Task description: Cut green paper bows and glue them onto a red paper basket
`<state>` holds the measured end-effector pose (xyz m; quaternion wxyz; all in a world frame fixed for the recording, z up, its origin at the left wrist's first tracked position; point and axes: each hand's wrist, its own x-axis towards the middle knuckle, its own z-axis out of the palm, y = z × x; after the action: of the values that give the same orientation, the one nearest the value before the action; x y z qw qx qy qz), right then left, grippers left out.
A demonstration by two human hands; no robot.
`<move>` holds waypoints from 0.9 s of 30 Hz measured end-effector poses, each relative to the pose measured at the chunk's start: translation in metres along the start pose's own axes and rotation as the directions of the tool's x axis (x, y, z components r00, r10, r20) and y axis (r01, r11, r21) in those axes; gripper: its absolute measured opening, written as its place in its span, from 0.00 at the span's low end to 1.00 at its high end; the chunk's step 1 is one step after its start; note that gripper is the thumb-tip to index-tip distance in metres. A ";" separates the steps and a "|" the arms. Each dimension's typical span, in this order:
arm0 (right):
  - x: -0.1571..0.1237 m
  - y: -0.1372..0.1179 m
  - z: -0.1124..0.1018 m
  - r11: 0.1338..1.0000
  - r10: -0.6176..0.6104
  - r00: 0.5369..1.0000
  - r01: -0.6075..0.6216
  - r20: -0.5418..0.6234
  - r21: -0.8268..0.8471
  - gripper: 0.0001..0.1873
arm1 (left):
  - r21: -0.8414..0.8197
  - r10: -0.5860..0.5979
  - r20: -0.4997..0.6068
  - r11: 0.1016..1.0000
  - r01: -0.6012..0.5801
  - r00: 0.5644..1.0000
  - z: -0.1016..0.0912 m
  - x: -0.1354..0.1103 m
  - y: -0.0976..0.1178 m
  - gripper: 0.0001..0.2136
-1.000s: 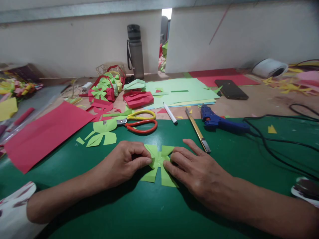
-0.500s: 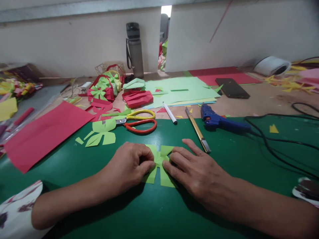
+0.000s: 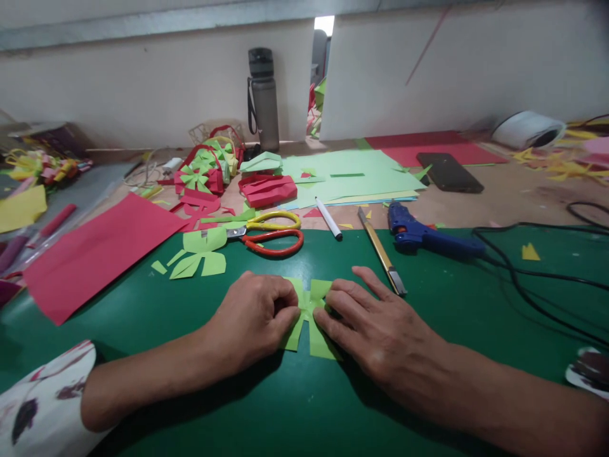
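A light green cut paper shape (image 3: 310, 317) lies on the green cutting mat (image 3: 295, 406) between my hands. My left hand (image 3: 254, 320) is curled, its thumb and fingertips pinching the paper's left flap near the centre. My right hand (image 3: 375, 330) lies flat with fingers stretched out, fingertips pressing down on the paper's right side. Part of the paper is hidden under both hands.
Scissors (image 3: 266, 233) with yellow and red handles, green paper offcuts (image 3: 200, 254), a white marker (image 3: 328, 219), a utility knife (image 3: 382, 252) and a blue glue gun (image 3: 428, 235) with black cables lie beyond. A red sheet (image 3: 95, 251), green sheets (image 3: 352, 174), a phone (image 3: 450, 172) and a bottle (image 3: 264, 98) stand further back.
My left hand has slid slightly right over the paper's left flaps, closing toward the centre. My right hand stays pressed in place. The view shifted a little.
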<state>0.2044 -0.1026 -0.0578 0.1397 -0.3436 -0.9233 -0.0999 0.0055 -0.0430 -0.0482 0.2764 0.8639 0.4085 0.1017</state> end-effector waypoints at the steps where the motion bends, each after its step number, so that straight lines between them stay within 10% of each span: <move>1: -0.001 0.000 0.000 1.000 -0.005 1.000 0.005 -0.004 0.003 0.14 | -0.004 -0.004 -0.001 1.000 0.004 1.000 0.000 0.000 0.000 0.08; 27: 0.003 0.000 -0.003 0.996 0.054 0.995 -0.059 0.083 0.060 0.13 | -0.004 -0.024 -0.020 1.000 0.024 1.000 0.002 0.000 0.002 0.07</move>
<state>0.2027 -0.1017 -0.0538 0.1154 -0.3690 -0.9207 -0.0527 0.0073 -0.0451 -0.0493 0.2750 0.8575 0.4212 0.1078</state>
